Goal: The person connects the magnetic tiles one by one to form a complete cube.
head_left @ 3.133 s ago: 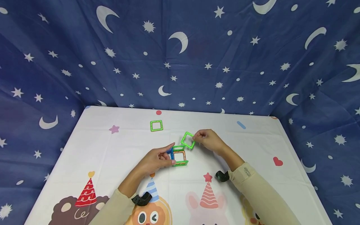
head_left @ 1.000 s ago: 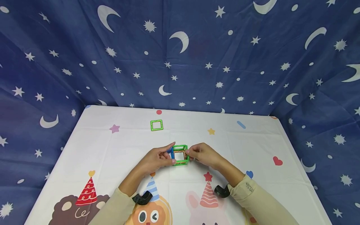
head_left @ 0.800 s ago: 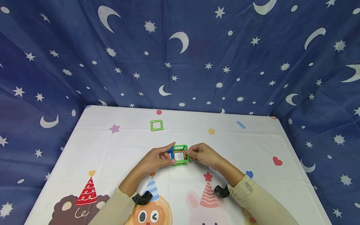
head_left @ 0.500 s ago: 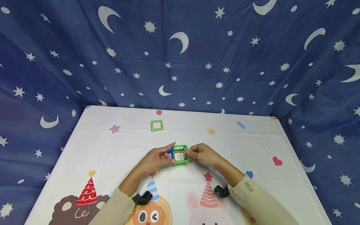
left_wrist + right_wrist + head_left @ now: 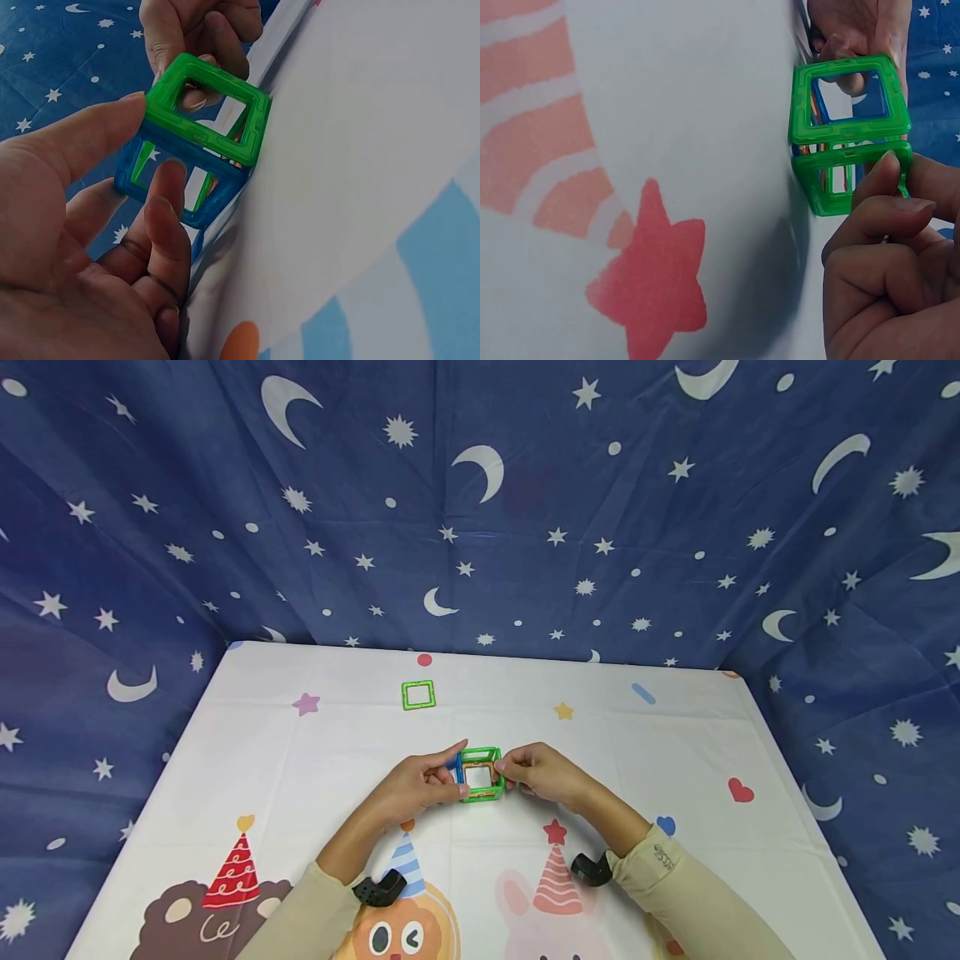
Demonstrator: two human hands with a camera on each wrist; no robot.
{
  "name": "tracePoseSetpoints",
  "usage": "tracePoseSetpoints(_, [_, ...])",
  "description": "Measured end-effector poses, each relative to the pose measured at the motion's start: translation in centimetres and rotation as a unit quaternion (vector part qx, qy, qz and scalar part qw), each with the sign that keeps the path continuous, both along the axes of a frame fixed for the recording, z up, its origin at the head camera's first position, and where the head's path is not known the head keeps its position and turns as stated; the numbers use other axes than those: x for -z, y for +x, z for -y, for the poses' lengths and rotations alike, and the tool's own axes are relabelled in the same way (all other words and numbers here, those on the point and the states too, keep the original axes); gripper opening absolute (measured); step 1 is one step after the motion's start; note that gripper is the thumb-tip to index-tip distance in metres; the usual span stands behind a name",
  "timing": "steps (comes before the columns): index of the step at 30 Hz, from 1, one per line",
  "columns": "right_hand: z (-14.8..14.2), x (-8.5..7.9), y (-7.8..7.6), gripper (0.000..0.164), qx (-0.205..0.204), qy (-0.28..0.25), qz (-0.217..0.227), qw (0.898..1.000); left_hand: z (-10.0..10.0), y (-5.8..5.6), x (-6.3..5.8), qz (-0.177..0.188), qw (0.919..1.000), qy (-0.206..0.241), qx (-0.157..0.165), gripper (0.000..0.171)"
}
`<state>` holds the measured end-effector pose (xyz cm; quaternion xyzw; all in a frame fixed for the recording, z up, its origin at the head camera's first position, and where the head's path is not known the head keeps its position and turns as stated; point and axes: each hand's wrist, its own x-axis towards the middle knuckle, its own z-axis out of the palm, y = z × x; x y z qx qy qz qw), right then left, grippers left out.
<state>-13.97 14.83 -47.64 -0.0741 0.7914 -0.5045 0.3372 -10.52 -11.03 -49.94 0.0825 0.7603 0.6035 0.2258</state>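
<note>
A small open-topped box of magnetic tiles stands at mid-table: a blue tile point(image 5: 459, 772) on its left, an orange tile point(image 5: 480, 765) as its floor, green ones on the other sides. My left hand point(image 5: 412, 788) holds the box from the left, thumb at the near green tile point(image 5: 199, 135), index finger at the far side, other fingers by the blue tile. With thumb and forefinger, my right hand point(image 5: 546, 772) pinches the green tile point(image 5: 855, 156) on the right side. In the right wrist view this tile's edge lies close along the near tile's edge.
One loose green square magnetic tile point(image 5: 405, 696) lies flat farther back on the white printed cloth point(image 5: 360, 727). Behind and beside the table hangs a dark blue curtain point(image 5: 525, 610) with moons and stars. Black wrist cameras sit at both cuffs.
About three seconds ago the right hand held its green tile tilted, behind and right of the box. It then came nearer, setting the tile upright at the right side. Little moved in the last second.
</note>
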Motion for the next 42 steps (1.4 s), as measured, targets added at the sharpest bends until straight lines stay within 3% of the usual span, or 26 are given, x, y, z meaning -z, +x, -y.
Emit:
tracePoseSetpoints(17, [0.40, 0.11, -0.29, 0.030, -0.044, -0.013, 0.013, 0.999, 0.00, -0.14, 0.31, -0.001, 1.0000, 0.006, 0.005, 0.076])
tracePoseSetpoints(24, [-0.06, -0.28, -0.13, 0.029, -0.032, -0.019, 0.022, 0.999, -0.05, -0.13, 0.22, -0.003, 0.9999, 0.010, 0.008, 0.074])
tracePoseSetpoints(29, [-0.31, -0.27, -0.14, 0.029, -0.030, -0.019, 0.015, 0.999, 0.13, -0.09, 0.14, -0.006, 0.9999, 0.010, 0.010, 0.074])
tracePoseSetpoints(37, [-0.25, -0.10, -0.25, 0.032, -0.066, -0.012, 0.010, 0.998, 0.26, -0.02, 0.26, -0.001, 0.9999, 0.008, 0.009, 0.071])
tracePoseSetpoints(42, [-0.26, -0.27, -0.21, 0.031, -0.068, -0.001, 0.002, 0.998, 0.16, -0.02, 0.29, -0.001, 0.9999, 0.002, 0.011, 0.071])
